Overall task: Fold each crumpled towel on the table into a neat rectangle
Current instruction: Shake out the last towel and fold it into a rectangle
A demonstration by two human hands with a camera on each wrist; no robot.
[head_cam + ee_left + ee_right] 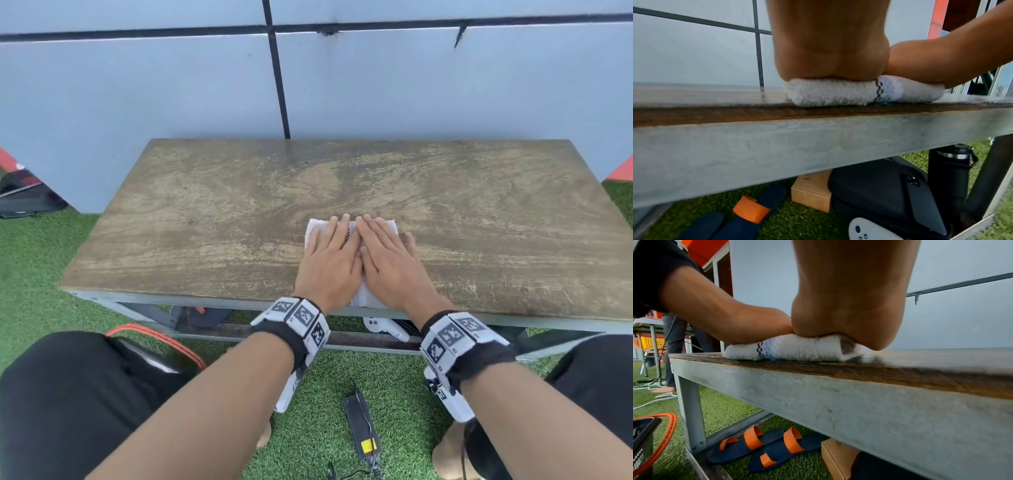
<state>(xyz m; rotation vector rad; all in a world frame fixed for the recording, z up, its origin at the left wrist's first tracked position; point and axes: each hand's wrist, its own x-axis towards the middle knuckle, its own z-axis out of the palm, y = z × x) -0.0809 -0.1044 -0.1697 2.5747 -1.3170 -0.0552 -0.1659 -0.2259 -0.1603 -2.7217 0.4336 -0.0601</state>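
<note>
A white towel with a dark checked and blue stripe lies folded near the front edge of the wooden table. My left hand and right hand lie flat on it side by side, fingers straight, pressing it down. In the left wrist view the heel of my left hand sits on the thick folded towel. From the right wrist, my right hand bears on the same towel. Most of the towel's top is hidden under both palms.
The table stands against a pale panelled wall on green turf. Under it lie sandals, a cardboard box, a dark bag and a bottle. A power brick lies on the turf near my feet.
</note>
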